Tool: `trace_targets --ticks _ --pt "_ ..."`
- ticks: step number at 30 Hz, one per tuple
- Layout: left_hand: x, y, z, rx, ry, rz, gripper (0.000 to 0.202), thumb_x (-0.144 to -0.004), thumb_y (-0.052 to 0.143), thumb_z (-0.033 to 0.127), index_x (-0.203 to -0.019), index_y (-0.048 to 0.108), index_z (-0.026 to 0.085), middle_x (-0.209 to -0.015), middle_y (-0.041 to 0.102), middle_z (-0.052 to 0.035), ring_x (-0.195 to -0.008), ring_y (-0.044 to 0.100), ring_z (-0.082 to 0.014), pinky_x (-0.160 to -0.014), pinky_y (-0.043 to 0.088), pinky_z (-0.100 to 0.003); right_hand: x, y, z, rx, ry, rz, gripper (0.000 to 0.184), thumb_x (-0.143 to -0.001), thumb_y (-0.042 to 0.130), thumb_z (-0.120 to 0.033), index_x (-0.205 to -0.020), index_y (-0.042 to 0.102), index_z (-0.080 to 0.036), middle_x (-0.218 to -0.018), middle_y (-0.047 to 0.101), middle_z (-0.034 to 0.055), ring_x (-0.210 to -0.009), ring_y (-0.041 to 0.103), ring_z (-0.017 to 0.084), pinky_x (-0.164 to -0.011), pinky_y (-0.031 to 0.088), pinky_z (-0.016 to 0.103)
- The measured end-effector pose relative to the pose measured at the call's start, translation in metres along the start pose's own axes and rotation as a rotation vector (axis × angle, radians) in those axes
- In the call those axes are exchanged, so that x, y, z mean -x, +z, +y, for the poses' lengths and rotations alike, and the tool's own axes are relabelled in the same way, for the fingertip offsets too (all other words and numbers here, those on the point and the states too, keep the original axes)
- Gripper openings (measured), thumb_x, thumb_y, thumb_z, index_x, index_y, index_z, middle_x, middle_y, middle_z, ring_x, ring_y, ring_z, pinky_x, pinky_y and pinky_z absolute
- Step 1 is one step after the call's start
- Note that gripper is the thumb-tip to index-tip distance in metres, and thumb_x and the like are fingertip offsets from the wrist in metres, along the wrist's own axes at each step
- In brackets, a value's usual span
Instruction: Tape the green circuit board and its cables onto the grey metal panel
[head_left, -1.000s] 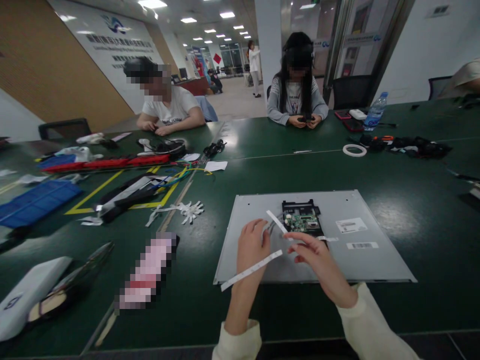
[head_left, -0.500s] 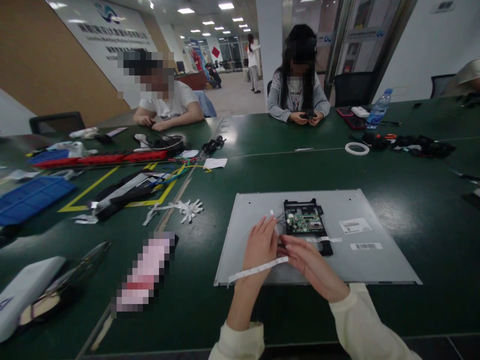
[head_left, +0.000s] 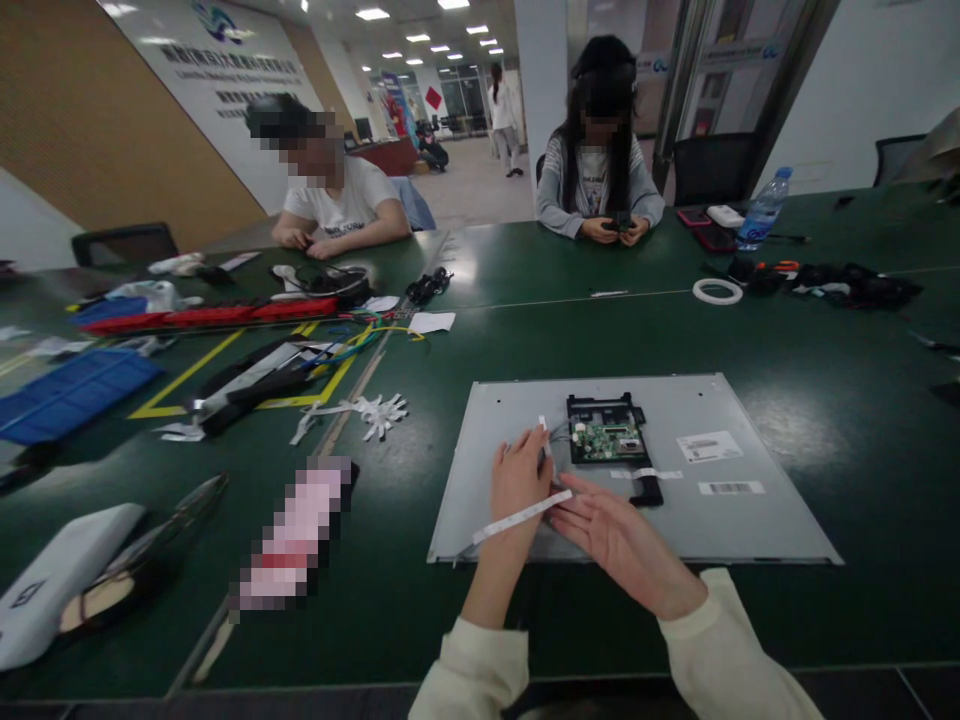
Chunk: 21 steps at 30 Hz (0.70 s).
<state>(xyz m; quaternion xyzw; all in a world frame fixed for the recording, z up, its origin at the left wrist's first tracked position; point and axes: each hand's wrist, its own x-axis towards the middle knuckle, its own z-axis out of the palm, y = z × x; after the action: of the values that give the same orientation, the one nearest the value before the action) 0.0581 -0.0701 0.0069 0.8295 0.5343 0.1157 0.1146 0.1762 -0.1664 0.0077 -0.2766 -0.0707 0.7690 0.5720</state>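
A grey flat panel (head_left: 720, 530) lies on the table before me with a small green circuit board (head_left: 611, 441) in a black frame on it. My left hand (head_left: 519, 472) rests palm down on the panel, left of the board, fingers out over a short white tape strip (head_left: 545, 447). Beside it my right hand (head_left: 619, 540) is turned partly palm up, its outstretched fingers reaching toward the left hand. A longer white tape strip (head_left: 521, 517) slants across my left wrist, its upper end by the right fingertips. Another tape piece (head_left: 646, 474) crosses the frame's black lower part.
To the left are a pink phone-like object (head_left: 292, 540), blurred out, a cluster of white tape strips (head_left: 381, 415), a white box-shaped item (head_left: 67, 580) and a blue tray (head_left: 75, 390). A tape roll (head_left: 718, 292) and bottle (head_left: 765, 210) stand farther right. Two people sit opposite.
My right hand has turned its palm further upward and its fingers have straightened. The long tape strip over my left wrist has shifted slightly up. The view has tilted slightly.
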Motion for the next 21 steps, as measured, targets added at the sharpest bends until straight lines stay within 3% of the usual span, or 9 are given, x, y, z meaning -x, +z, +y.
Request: trace_targets --ticks 6,11,17,21 --pt "0.001 -0.002 0.003 -0.046 -0.021 -0.056 0.047 -0.091 0.048 0.022 -0.137 0.040 0.020 -0.139 0.050 -0.0063 -0.135 0.036 -0.0208 -0.110 0.026 -0.048 0.022 -0.005 -0.001 0.205 -0.035 0.052 0.056 -0.072 0.074 -0.032 -0.123 0.056 -0.019 -0.126 0.058 0.0114 -0.120 0.053 0.025 -0.108 0.032 0.042" --pt "0.006 -0.003 0.008 -0.167 0.012 -0.130 0.053 -0.094 0.041 0.026 -0.144 0.028 0.018 -0.144 0.043 -0.0079 -0.139 0.028 -0.0228 -0.110 0.022 -0.055 0.025 -0.014 -0.012 0.566 -0.206 0.104 0.052 -0.076 0.069 -0.037 -0.124 0.054 -0.025 -0.136 0.050 0.0082 -0.125 0.048 0.023 -0.107 0.033 0.040" --pt "0.011 -0.006 0.014 -0.295 0.055 -0.138 0.052 -0.095 0.034 0.025 -0.147 0.025 0.022 -0.150 0.033 -0.0057 -0.141 0.023 -0.0259 -0.111 0.016 -0.059 0.018 -0.006 -0.015 1.172 -0.472 -0.056 0.040 -0.085 0.054 -0.026 -0.126 0.055 -0.028 -0.132 0.052 0.0037 -0.124 0.045 0.020 -0.106 0.033 0.039" --pt "0.012 -0.014 0.019 -0.324 0.057 -0.174 0.051 -0.096 0.032 0.025 -0.146 0.026 0.024 -0.151 0.030 -0.0055 -0.141 0.021 -0.0270 -0.110 0.018 -0.060 0.012 0.003 -0.013 1.303 -0.578 -0.113 0.037 -0.083 0.056 -0.022 -0.121 0.057 -0.025 -0.122 0.057 0.0060 -0.117 0.048 0.021 -0.104 0.033 0.038"
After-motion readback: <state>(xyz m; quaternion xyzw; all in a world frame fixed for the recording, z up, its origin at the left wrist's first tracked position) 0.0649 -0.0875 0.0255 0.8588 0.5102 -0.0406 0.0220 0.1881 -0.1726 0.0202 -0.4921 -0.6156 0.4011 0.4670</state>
